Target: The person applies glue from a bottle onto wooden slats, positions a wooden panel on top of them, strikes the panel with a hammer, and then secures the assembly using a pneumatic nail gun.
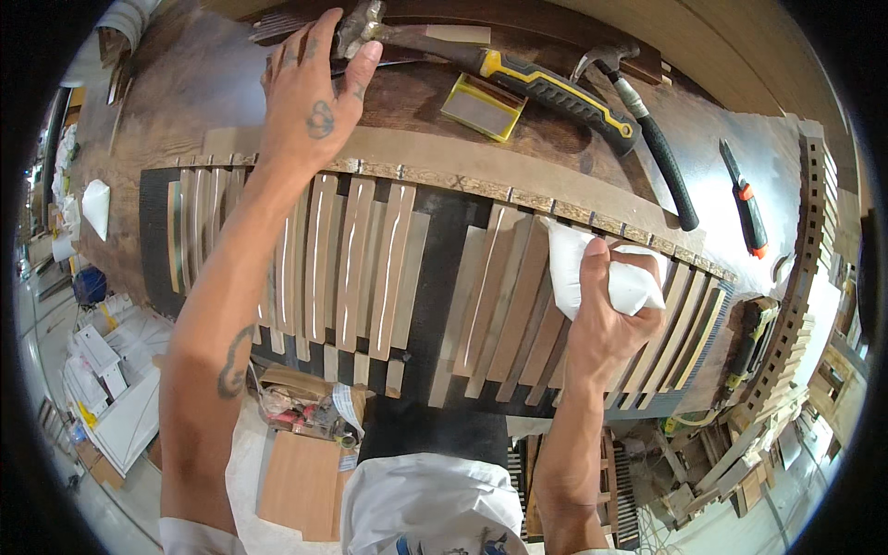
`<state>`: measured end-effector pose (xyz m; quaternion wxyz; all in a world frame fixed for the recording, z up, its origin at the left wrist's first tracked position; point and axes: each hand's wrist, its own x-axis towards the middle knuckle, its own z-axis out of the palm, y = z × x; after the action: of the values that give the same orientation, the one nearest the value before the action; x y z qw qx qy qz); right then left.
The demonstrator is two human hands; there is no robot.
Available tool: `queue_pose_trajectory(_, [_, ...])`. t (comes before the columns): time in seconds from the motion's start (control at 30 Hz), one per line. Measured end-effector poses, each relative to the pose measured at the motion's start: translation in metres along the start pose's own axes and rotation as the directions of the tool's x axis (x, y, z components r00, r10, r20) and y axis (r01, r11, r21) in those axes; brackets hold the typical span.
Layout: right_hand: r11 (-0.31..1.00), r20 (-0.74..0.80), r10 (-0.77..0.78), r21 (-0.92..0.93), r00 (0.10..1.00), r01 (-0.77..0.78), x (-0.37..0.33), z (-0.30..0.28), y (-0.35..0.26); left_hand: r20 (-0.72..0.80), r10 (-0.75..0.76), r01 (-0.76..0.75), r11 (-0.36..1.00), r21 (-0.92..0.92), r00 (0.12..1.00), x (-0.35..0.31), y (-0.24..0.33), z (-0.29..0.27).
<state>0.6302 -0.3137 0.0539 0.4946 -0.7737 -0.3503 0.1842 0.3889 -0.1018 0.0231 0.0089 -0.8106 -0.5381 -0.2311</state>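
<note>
At the far left of the bench, my left hand [319, 106] has its thumb and fingers around the metal head of a hammer [555, 92] with a yellow and black handle. My right hand [615, 310] is closed around a soft white bag [578, 268], pressed between thumb and fingers over the right group of slats. Wooden slats [356, 259] stand side by side in two groups on a black ridged board [444, 250]. White beads of what looks like glue run along several of them. The bag's tip is hidden.
Beyond the slats lie a notched chipboard strip [481, 185], a yellow-edged clear box [483, 108], a claw hammer [652, 139] and a red-black knife [743, 199]. A slotted wooden rack [786, 351] stands right. Another white bag [95, 205] lies left.
</note>
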Motion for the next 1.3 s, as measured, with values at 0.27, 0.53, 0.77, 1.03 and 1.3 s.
queue_pose_trajectory(0.27, [0.999,-0.027,0.027,0.019,0.999,-0.027,-0.008,-0.005,-0.002,-0.024,0.042,-0.042,0.999,-0.013,0.999,0.001,-0.003,0.002])
queue_pose_trajectory(0.53, [0.999,-0.026,-0.037,0.037,0.999,0.038,-0.039,-0.018,0.007,-0.002,-0.009,0.009,0.999,-0.052,1.0,-0.002,0.017,-0.016])
queue_pose_trajectory(0.77, [0.997,-0.001,-0.068,-0.02,0.998,0.068,-0.067,-0.034,0.012,-0.041,0.008,-0.011,0.998,-0.069,0.999,-0.003,0.008,-0.009])
queue_pose_trajectory(1.03, [0.993,0.062,-0.104,-0.044,0.993,0.107,-0.095,-0.055,0.014,0.058,-0.089,0.092,0.995,-0.045,0.994,-0.002,0.017,-0.013])
queue_pose_trajectory(1.3, [0.996,0.122,-0.079,-0.018,0.989,0.082,-0.114,-0.073,0.019,-0.027,-0.015,0.014,0.999,-0.042,1.0,0.0,0.01,-0.007])
